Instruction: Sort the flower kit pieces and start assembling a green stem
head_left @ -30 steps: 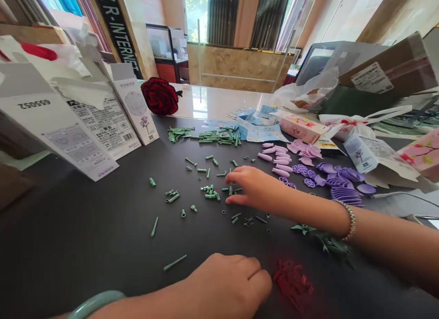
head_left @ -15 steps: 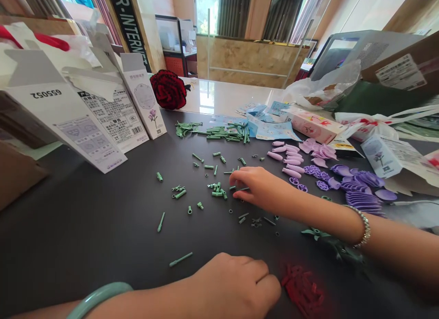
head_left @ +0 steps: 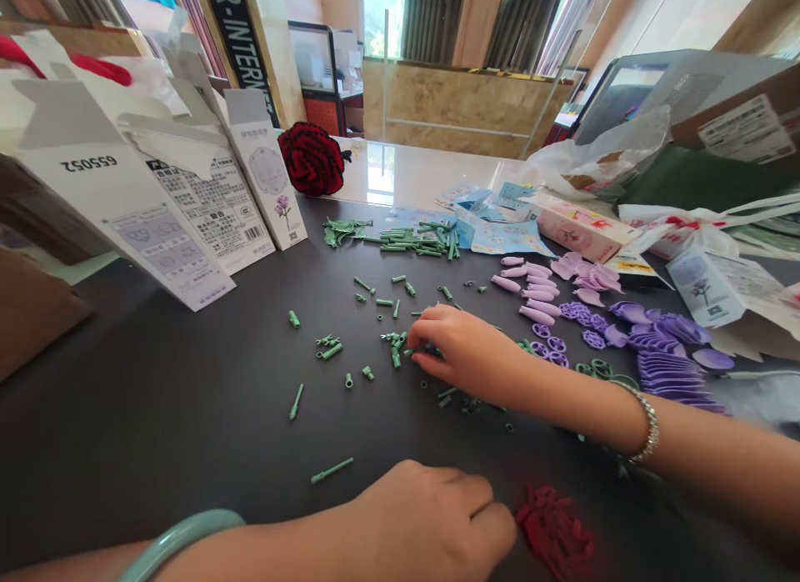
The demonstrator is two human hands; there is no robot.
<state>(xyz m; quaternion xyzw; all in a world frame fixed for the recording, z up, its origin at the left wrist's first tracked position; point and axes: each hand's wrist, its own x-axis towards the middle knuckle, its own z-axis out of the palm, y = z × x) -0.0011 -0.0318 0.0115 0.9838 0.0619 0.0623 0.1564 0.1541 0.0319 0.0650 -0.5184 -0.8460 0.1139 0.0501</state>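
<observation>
Small green plastic pieces (head_left: 327, 353) lie scattered over the dark table (head_left: 237, 398): tubes, pegs, rings and connectors. My right hand (head_left: 447, 340), wearing a beaded bracelet, is over the middle of them. Its thumb and fingers are bent together around a small green plastic piece (head_left: 409, 352) beside a little cluster; the palm side is hidden. In front, my left hand (head_left: 437, 515) rests low with its fingers curled in, a green bangle on that wrist. Whatever is inside its fingers cannot be seen. A pile of red pieces (head_left: 555, 528) lies just right of it.
Green stems (head_left: 418, 240) and leaves (head_left: 343, 232) are grouped farther back. Pink pieces (head_left: 537, 292) and purple petals (head_left: 672, 382) lie at the right near a pink box (head_left: 581, 223). White cartons (head_left: 125, 198) stand at the left, beside a red crocheted flower (head_left: 312, 158).
My right hand has shifted slightly left and down, onto the cluster, where some green pieces have moved. My left hand stays about where it was.
</observation>
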